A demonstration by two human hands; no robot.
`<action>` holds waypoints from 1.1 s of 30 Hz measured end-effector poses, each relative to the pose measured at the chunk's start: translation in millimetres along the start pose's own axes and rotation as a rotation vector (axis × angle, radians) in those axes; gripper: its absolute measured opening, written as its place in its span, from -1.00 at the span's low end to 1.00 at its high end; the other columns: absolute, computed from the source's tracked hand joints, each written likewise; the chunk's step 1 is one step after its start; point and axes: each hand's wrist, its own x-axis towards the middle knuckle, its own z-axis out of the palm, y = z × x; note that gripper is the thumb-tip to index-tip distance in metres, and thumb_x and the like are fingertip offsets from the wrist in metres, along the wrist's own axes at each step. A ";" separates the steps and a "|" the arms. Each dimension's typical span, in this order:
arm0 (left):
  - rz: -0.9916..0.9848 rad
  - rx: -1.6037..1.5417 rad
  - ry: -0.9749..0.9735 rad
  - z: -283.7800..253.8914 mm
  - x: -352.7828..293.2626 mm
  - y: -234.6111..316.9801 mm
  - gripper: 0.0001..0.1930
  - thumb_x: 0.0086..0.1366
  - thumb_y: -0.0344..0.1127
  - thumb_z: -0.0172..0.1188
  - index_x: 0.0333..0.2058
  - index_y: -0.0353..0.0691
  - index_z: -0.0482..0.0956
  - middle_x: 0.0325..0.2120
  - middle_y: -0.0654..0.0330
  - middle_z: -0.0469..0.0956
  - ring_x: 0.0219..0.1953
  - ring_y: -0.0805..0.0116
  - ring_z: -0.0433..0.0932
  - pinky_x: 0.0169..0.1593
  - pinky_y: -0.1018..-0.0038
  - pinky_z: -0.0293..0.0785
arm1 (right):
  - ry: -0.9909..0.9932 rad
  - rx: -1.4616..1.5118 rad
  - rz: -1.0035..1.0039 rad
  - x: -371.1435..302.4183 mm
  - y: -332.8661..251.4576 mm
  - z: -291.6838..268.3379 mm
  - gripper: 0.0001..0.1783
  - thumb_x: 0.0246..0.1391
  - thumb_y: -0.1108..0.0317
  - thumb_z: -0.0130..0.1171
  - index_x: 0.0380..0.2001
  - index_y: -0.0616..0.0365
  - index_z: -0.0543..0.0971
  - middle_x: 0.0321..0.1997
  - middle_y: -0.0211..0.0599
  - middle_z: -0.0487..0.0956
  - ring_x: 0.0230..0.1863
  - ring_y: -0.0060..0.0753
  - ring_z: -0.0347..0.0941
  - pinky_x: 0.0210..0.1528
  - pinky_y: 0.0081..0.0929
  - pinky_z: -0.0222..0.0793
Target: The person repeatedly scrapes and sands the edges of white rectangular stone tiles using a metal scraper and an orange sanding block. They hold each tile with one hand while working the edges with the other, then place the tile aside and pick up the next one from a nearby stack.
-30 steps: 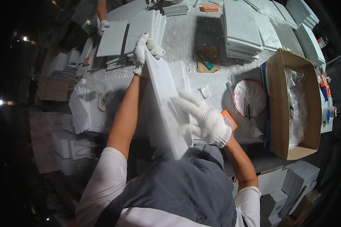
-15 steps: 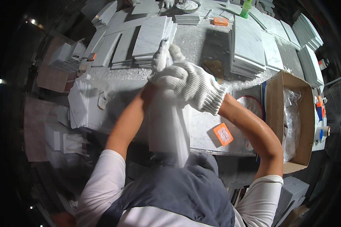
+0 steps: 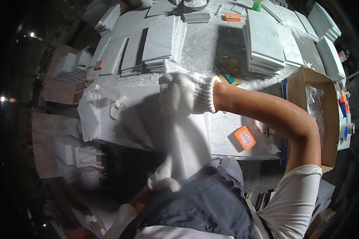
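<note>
A white marble tile stands tilted on edge in front of me, its near end by my apron and its far corner showing beyond my right hand. My right hand, in a white knit glove, is closed over the upper part of the tile; its fingertips are blurred and partly hidden. Down at the near end, my gloved left hand grips the tile's lower left edge, thumb toward my apron. Under and beside the tile lies a flat marble slab on the bench.
Stacks of marble tiles stand at the back left and back right. An orange box lies right of the tile. Farther right is an open cardboard box with clear plastic. A teal-handled tool lies on brown scrap. White dust covers the bench.
My left hand has come down from the tile's far end to its near end. My right hand stays near the upper part. The tile has tilted, showing more of its right face.
</note>
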 end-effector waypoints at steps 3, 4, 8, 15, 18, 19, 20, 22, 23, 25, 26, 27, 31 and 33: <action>0.530 1.120 0.086 14.9 2.5 -12.0 -0.29 0.36 0.01 0.24 0.37 -0.12 0.23 0.22 -0.04 0.33 0.21 0.06 0.40 0.18 0.15 0.42 | -0.007 0.515 0.104 1.1 5.6 7.5 -0.61 0.34 0.12 -0.09 -0.01 0.20 0.47 0.00 -0.12 0.50 0.05 -0.15 0.46 0.21 -0.12 0.40; 0.645 1.450 0.166 19.8 5.9 -16.7 -0.37 0.32 -0.03 0.28 0.30 -0.06 0.34 0.12 -0.01 0.42 0.13 0.09 0.47 0.08 0.19 0.50 | -0.006 0.829 0.183 -0.1 7.7 7.9 -0.61 0.34 0.12 -0.09 -0.01 0.21 0.47 0.00 -0.12 0.50 0.05 -0.17 0.46 0.20 -0.14 0.40; 0.637 1.097 0.284 43.9 18.4 -30.9 -0.79 0.33 -0.24 0.23 -0.08 -0.08 0.60 -0.22 0.19 0.62 -0.36 0.10 0.64 -0.39 0.33 0.59 | -0.118 1.579 0.501 -4.7 17.2 -16.5 -0.62 0.34 0.13 -0.06 -0.02 0.21 0.47 0.03 -0.13 0.51 0.05 -0.24 0.47 0.17 -0.23 0.42; -0.026 0.810 0.918 -55.3 53.6 54.5 -0.64 0.49 -0.07 0.08 -0.04 -0.29 0.56 -0.26 0.15 0.55 -0.22 0.36 0.56 -0.08 0.51 0.51 | -0.082 -0.079 0.413 -44.7 -35.0 -126.4 -0.70 0.34 0.19 0.09 0.03 0.04 0.59 -0.22 -0.32 0.69 -0.42 -0.31 0.62 -0.30 -0.35 0.64; 0.092 0.885 0.692 -114.2 95.0 131.3 -0.49 0.46 0.04 0.13 0.10 -0.32 0.52 -0.28 0.11 0.55 -0.19 0.33 0.56 0.01 0.48 0.48 | 0.139 0.083 0.591 -54.9 -66.2 -129.9 -0.78 0.34 0.21 0.06 -0.12 0.04 0.61 -0.38 -0.23 0.64 -0.41 -0.19 0.61 -0.34 -0.30 0.59; 0.073 0.965 0.605 -126.6 116.5 149.2 -0.43 0.45 0.10 0.13 0.14 -0.32 0.49 -0.26 0.09 0.57 -0.17 0.32 0.56 0.02 0.46 0.48 | 0.223 0.092 0.666 -58.8 -77.8 -122.1 -0.77 0.36 0.23 0.02 -0.13 0.08 0.60 -0.36 -0.19 0.63 -0.38 -0.16 0.60 -0.29 -0.31 0.58; 0.031 0.868 0.495 -139.6 137.1 167.4 -0.37 0.43 0.15 0.13 0.18 -0.31 0.47 -0.24 0.07 0.58 -0.16 0.31 0.56 0.03 0.45 0.48 | 0.294 0.122 0.750 -62.7 -87.1 -112.4 -0.73 0.36 0.19 0.01 -0.13 0.10 0.60 -0.34 -0.17 0.63 -0.34 -0.16 0.59 -0.23 -0.31 0.56; 0.128 0.544 0.316 -145.3 176.6 174.7 -0.29 0.41 0.25 0.09 0.22 -0.29 0.43 -0.19 0.07 0.61 -0.13 0.31 0.58 0.05 0.44 0.49 | 0.432 0.206 0.881 -76.3 -100.8 -93.5 -0.68 0.34 0.11 0.07 -0.22 0.18 0.56 -0.36 -0.12 0.59 -0.33 -0.11 0.53 -0.23 -0.27 0.47; 0.138 0.277 0.285 -143.3 187.7 171.2 -0.32 0.43 0.24 0.08 0.21 -0.28 0.45 -0.16 0.08 0.62 -0.12 0.32 0.59 0.04 0.44 0.51 | 0.497 0.261 0.936 -83.2 -107.1 -83.2 -0.62 0.32 0.07 0.13 -0.32 0.24 0.53 -0.39 -0.09 0.55 -0.37 -0.06 0.48 -0.27 -0.23 0.41; 0.145 -0.205 0.211 -131.2 204.1 149.1 -0.29 0.45 0.29 -0.02 0.24 -0.25 0.42 -0.06 0.08 0.62 -0.04 0.29 0.60 0.13 0.38 0.50 | 0.637 0.442 1.208 -93.1 -122.1 -60.7 -0.57 0.33 0.05 0.14 -0.34 0.27 0.56 -0.48 -0.16 0.51 -0.43 -0.36 0.43 -0.29 -0.26 0.37; 0.186 -0.298 0.218 -124.4 212.5 136.0 -0.24 0.45 0.35 -0.10 0.28 -0.22 0.38 0.02 0.06 0.61 0.03 0.24 0.59 0.22 0.33 0.46 | 0.676 0.520 1.238 -104.8 -131.0 -54.1 -0.58 0.33 0.06 0.15 -0.34 0.26 0.57 -0.50 -0.17 0.50 -0.44 -0.37 0.43 -0.30 -0.28 0.37; 0.204 -0.390 0.249 -109.2 206.8 112.5 -0.22 0.45 0.34 -0.09 0.36 -0.19 0.25 0.17 0.01 0.47 0.16 0.20 0.49 0.30 0.28 0.38 | 0.714 0.608 1.264 -115.7 -141.0 -47.4 -0.59 0.33 0.07 0.15 -0.35 0.26 0.57 -0.52 -0.18 0.49 -0.44 -0.39 0.42 -0.30 -0.30 0.37; -0.270 -0.620 0.423 -36.2 178.6 15.7 -0.25 0.52 -0.03 0.01 0.46 -0.30 -0.09 0.42 0.06 0.13 0.43 0.22 0.10 0.51 0.21 -0.01 | 0.879 0.491 1.454 -132.7 -158.8 -16.2 -0.57 0.32 0.01 0.14 -0.33 0.23 0.57 -0.53 -0.17 0.48 -0.46 -0.31 0.39 -0.30 -0.27 0.35; -0.468 -0.719 0.286 -1.1 172.0 -19.8 -0.61 0.40 -0.24 0.25 0.16 -0.14 0.50 0.09 0.36 0.56 0.12 0.45 0.49 0.32 0.37 0.36 | 0.829 0.371 1.575 -140.0 -164.1 -5.0 -0.56 0.32 -0.04 0.14 -0.27 0.18 0.59 -0.47 -0.11 0.53 -0.43 -0.17 0.43 -0.25 -0.26 0.36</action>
